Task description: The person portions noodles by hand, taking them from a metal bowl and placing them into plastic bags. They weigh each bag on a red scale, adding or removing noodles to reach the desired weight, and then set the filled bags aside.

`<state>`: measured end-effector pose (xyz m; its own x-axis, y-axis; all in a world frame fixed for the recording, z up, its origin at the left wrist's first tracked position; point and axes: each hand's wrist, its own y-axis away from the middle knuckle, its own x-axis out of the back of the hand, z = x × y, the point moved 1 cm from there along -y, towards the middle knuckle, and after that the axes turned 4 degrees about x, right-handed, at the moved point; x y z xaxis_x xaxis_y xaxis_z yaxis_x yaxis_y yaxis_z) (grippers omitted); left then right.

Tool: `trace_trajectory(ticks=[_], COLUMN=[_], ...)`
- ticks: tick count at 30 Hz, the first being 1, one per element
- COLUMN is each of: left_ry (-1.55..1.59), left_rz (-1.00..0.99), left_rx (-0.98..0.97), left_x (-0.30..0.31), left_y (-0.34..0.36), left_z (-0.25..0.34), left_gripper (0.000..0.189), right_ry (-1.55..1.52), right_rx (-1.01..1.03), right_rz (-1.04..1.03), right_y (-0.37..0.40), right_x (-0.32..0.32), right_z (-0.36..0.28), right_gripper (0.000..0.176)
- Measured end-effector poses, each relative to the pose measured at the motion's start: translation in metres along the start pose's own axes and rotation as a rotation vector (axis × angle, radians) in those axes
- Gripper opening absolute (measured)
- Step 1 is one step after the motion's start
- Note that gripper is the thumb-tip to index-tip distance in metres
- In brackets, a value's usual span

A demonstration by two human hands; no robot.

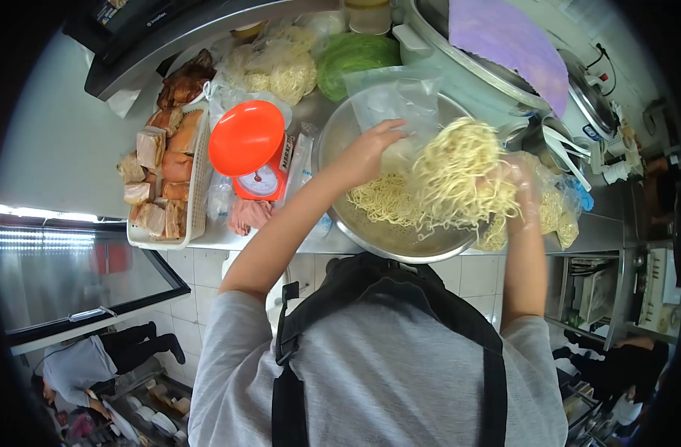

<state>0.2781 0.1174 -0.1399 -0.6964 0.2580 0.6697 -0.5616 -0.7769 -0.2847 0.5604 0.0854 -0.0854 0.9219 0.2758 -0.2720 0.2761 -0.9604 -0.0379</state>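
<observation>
A large metal bowl (340,216) holds pale yellow noodles (385,201). Above its right side, my right hand (513,179), in a thin clear glove, grips a big loose bunch of noodles (463,171) with strands hanging down. My left hand (378,149) is at the bowl's upper left, its fingers closed on the edge of a clear plastic bag (396,100) that lies over the far rim. Left of the bowl stands an orange scale (260,179) with a round orange pan (244,139).
A white basket (195,216) of meat pieces is at the left. Bagged noodles (288,71) and a green bag (355,63) lie behind. Large lidded pots (474,82) stand at the back right; more bagged noodles (560,212) lie at the right. Two people are in the lower corners.
</observation>
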Motion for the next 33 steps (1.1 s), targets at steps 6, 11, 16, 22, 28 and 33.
trace_trajectory(ticks=[6, 11, 16, 22, 28, 33], left_ry=[0.071, -0.002, 0.080, 0.353, 0.475, 0.663], left_rz=[-0.111, 0.021, 0.192, 0.163, 0.199, 0.209], left_rx=[-0.066, 0.019, 0.009, 0.303, 0.371, 0.388], left_x=[-0.013, -0.028, -0.039, -0.041, -0.043, -0.017], left_y=[0.007, 0.027, 0.038, 0.036, 0.022, 0.002], left_z=[0.049, 0.050, 0.069, 0.043, 0.025, 0.049], left_gripper=[0.080, 0.082, 0.086, 0.089, 0.089, 0.088], right_ry=[-0.669, -0.684, 0.342, 1.021, 1.222, 1.391], right_rx=[-0.252, -0.260, -0.146, -0.124, -0.244, -0.159], right_rz=[0.042, 0.389, 0.407, 0.023, -0.010, 0.112], right_y=[-0.016, -0.016, -0.039, -0.020, 0.003, 0.004], right_x=[0.022, -0.041, -0.040, -0.070, -0.064, -0.046], right_z=[0.128, 0.120, 0.132, 0.026, 0.002, 0.100], right_gripper=[0.041, 0.036, 0.033, 0.044, 0.076, 0.073])
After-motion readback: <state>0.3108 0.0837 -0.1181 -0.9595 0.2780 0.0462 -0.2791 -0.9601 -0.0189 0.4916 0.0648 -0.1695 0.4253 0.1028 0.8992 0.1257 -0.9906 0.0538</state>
